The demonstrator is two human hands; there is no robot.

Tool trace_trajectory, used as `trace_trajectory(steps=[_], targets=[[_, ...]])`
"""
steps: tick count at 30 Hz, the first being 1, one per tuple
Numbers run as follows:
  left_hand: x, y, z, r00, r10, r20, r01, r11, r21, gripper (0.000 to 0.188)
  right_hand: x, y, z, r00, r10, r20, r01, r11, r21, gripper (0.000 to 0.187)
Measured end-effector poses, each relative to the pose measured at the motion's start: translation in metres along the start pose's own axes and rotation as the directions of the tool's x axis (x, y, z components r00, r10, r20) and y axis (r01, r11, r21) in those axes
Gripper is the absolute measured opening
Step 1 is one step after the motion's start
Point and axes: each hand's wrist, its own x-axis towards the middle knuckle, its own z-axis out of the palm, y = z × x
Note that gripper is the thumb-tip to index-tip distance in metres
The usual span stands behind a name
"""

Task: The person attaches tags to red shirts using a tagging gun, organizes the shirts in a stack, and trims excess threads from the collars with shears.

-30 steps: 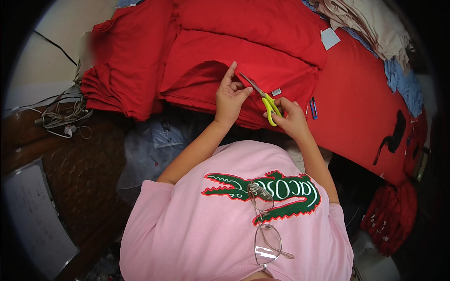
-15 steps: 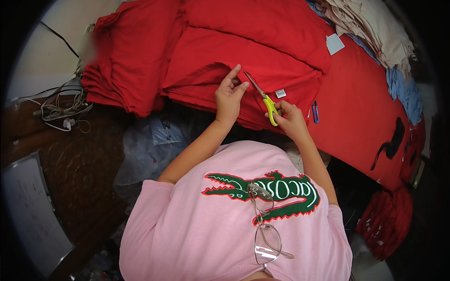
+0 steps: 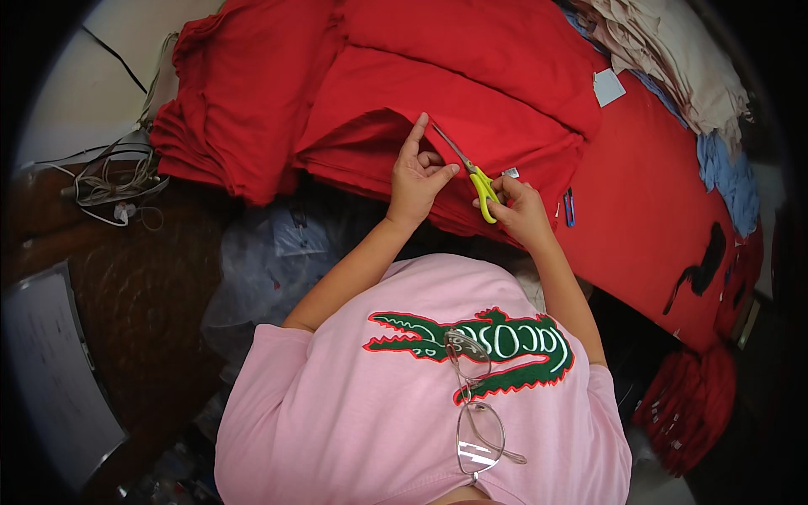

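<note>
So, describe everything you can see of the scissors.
The scissors have slim, grey, metal-looking blades and yellow-green handles that look like plastic. The right hand grips the handles, partly covering them. The blades look closed or nearly so, pointing up and left across the red fabric, tips near the left hand's index fingertip. Whether they touch the fabric is unclear.

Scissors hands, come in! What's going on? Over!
Right hand holds yellow-handled scissors. Left hand at red fabric, grip unclear. Blade tips near left index finger. Small label beside right hand.
</note>
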Motion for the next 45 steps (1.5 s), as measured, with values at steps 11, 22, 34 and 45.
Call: trace_trajectory(steps=[11, 22, 34, 45], targets=[[0.007, -0.011, -0.014, 0.993, 0.038, -0.110, -0.023, 0.991, 0.135, 0.088, 0.007, -0.013, -0.003, 0.995, -0.104, 0.001, 0.102, 0.979, -0.177, 0.029], [-0.003, -0.011, -0.021, 0.993, 0.053, -0.107, -0.041, 0.993, 0.112, 0.091, 0.018, -0.002, 0.001, 0.994, -0.097, 0.054, 0.105, 0.979, -0.173, 0.027], [-0.004, -0.005, -0.027, 0.981, 0.090, -0.173, -0.077, 0.994, 0.080, 0.092, 0.022, -0.023, 0.007, 0.976, -0.205, 0.068, 0.214, 0.958, -0.192, 0.026], [-0.011, 0.000, -0.032, 0.987, 0.070, -0.144, -0.063, 0.997, 0.049, 0.098, 0.027, -0.008, 0.018, 0.983, -0.137, 0.124, 0.156, 0.976, -0.155, 0.025]])
